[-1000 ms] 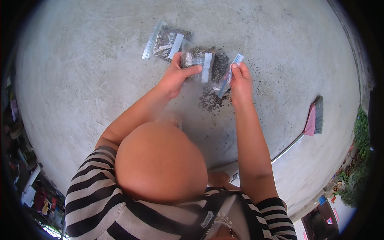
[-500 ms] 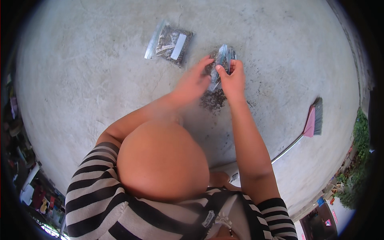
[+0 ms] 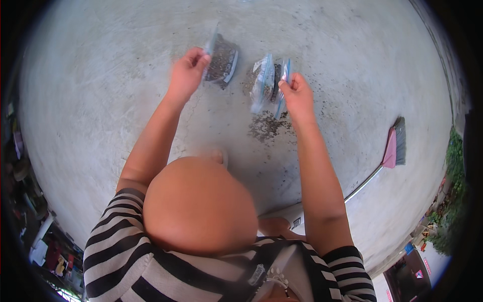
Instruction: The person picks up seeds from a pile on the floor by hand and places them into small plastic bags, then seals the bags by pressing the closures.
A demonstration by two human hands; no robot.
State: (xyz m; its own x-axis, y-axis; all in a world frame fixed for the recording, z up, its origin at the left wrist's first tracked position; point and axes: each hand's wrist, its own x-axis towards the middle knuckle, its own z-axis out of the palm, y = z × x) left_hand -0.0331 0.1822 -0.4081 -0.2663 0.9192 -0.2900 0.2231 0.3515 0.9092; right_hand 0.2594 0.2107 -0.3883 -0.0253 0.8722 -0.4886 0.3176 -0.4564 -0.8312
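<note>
My left hand pinches the zip edge of a clear zip bag filled with dark brown granules. This bag is tipped up, with its filled part toward the floor. To its right, a second clear zip bag with blue zip strips has its mouth spread apart, dark granules showing between the lips. My right hand grips the right lip of that bag between thumb and fingers. Loose dark granules lie scattered on the concrete just below it. What the granules are, I cannot tell.
A broom with a pink head and grey bristles lies on the concrete floor at the right. My bare knee rises between my arms. Plants edge the far right, and blurred clutter lines the lower left.
My left hand has left the right-hand bag, moved left and taken hold of the other bag, lifting its zip edge. The right-hand bag's mouth is now spread wider; my right hand stays on it.
</note>
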